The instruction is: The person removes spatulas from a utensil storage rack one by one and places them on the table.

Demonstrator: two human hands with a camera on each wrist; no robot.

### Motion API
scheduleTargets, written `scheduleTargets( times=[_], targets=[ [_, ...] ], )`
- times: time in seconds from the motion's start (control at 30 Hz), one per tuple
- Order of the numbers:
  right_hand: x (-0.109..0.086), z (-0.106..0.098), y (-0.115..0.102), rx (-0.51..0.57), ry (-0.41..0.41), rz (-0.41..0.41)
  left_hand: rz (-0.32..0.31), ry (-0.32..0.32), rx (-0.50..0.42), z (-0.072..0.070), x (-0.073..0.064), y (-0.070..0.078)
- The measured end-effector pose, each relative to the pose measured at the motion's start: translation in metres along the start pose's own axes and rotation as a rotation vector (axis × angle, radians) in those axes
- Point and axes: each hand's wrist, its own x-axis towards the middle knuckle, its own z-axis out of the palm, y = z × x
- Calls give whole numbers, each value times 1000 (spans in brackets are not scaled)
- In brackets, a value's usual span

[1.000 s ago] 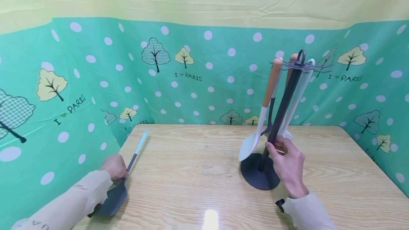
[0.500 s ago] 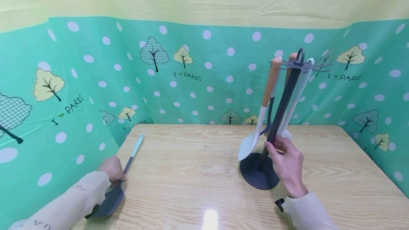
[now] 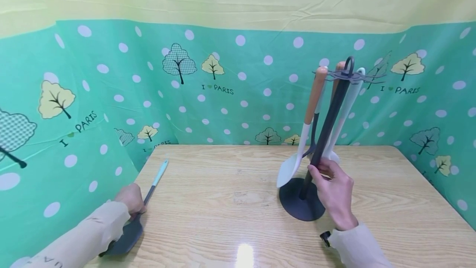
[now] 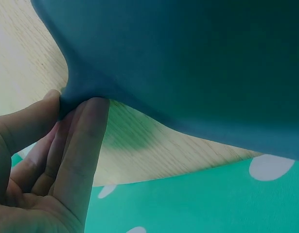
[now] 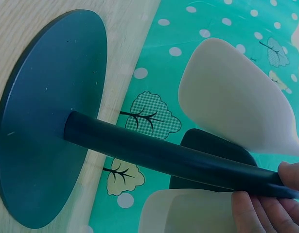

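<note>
At the left end of the table, my left hand [image 3: 130, 199] pinches the neck of a dark grey spatula [image 3: 127, 235] with a mint handle [image 3: 160, 173]. Its broad blade [image 4: 188, 63] fills much of the left wrist view, thumb on one side of the neck and fingers on the other. On the right, the thumb and fingers of my right hand [image 3: 336, 189] hold the black pole [image 3: 329, 125] of a utensil stand, whose round base [image 3: 291, 197] shows on the table. A white turner [image 5: 232, 92] and several other utensils hang from the stand's top ring [image 3: 347, 77].
The wooden table [image 3: 223, 202] stretches between my two hands. Behind it and at both sides hangs a green and yellow curtain [image 3: 223, 123] with trees and dots. The stand's hanging utensils reach toward the table's back edge.
My left hand and the spatula have shifted slightly left and toward me, and the handle's end sits a little lower. My right hand stays in place on the pole.
</note>
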Motion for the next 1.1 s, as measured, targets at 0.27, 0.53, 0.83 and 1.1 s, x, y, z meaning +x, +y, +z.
scheduleTargets(
  times=[0.27, 0.53, 0.83, 1.1],
  targets=[
    [0, 0, 0, 7, 5, -3, 35, 23, 39, 2, -1, -1],
    [0, 0, 1, 1, 6, -3, 69, 43, 71, 1, 1, 0],
    [0, 0, 0, 16, 6, -13, 65, 42, 56, 2, 1, -1],
    [0, 0, -1, 7, 4, -11, 71, 41, 73, 2, 2, -1]
  ],
)
